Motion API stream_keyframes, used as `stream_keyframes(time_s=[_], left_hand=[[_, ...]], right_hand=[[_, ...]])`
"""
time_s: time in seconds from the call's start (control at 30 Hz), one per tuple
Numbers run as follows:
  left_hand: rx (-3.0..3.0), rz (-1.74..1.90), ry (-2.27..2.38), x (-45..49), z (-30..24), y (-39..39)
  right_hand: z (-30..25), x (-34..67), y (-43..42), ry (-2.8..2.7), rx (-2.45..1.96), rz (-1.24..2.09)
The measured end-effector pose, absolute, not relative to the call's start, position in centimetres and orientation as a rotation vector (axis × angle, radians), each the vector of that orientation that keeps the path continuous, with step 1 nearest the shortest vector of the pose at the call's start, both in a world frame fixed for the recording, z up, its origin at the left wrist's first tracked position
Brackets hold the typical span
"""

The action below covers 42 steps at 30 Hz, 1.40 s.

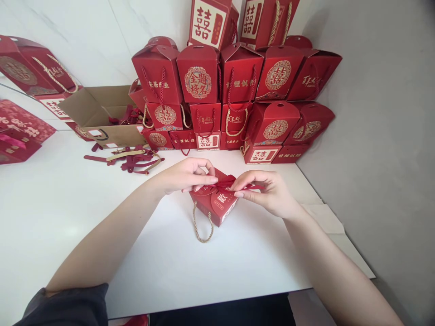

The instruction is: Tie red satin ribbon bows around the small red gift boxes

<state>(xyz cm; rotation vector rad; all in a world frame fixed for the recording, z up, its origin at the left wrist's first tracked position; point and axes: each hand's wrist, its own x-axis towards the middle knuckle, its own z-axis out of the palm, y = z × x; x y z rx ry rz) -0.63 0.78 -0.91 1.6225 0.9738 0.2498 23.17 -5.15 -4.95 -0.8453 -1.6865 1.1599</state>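
Note:
A red gift box (212,206) with gold and white characters rests on the white table in front of me. Its twisted gold cord handle (204,237) lies on the table on the near side. Across the top of the box is a red ribbon (224,182) shaped into a bow. My left hand (193,175) pinches the ribbon at the bow's left side, thumb against fingers. On the right side, my right hand (263,192) pinches the other part of the ribbon, and a loose end runs past its fingers. Both hands hover just over the box.
Stacked red gift boxes (199,79) line the back wall. An open cardboard carton (118,133) holds dark red ribbon pieces, and a pile of red and gold straps (136,159) lies before it. More red boxes (20,136) stand at the left. A grey wall (380,136) bounds the right.

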Motion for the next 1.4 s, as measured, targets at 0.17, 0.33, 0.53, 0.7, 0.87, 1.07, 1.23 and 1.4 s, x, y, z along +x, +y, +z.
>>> stream_keyframes(time_s=[0.17, 0.33, 0.53, 0.7, 0.87, 1.07, 1.23, 1.4], left_hand=[[1.792, 0.307, 0.964, -0.3, -1.6, 0.5], [1.905, 0.315, 0.99, -0.1, -1.8, 0.4], [1.989, 0.333, 1.033, 0.1, -1.6, 0.0], [1.933, 0.315, 0.974, -0.2, -1.5, 0.2], [1.896, 0.256, 0.962, -0.7, -1.0, 0.4], [1.916, 0.29, 0.963, -0.4, -1.4, 0.3], [2.003, 0.297, 1.007, -0.1, -1.4, 0.1], [2.068, 0.283, 1.005, 0.2, -0.9, -0.4]], right_hand=[[-4.5, 23.7, -5.6, -1.909, -0.75, 1.108], [-4.1, 23.7, -5.9, -2.008, -0.677, 1.194], [-3.3, 24.2, -6.2, -2.199, -0.596, 1.414], [-3.4, 24.8, -5.5, -1.963, -0.884, 0.852], [-4.2, 25.0, -4.7, -2.093, -1.012, 0.757], [-4.0, 24.9, -5.0, -1.978, -0.858, 0.642], [-3.4, 23.6, -6.4, -2.143, -0.608, 0.958], [-3.8, 21.8, -7.5, -2.27, -0.555, 0.943]])
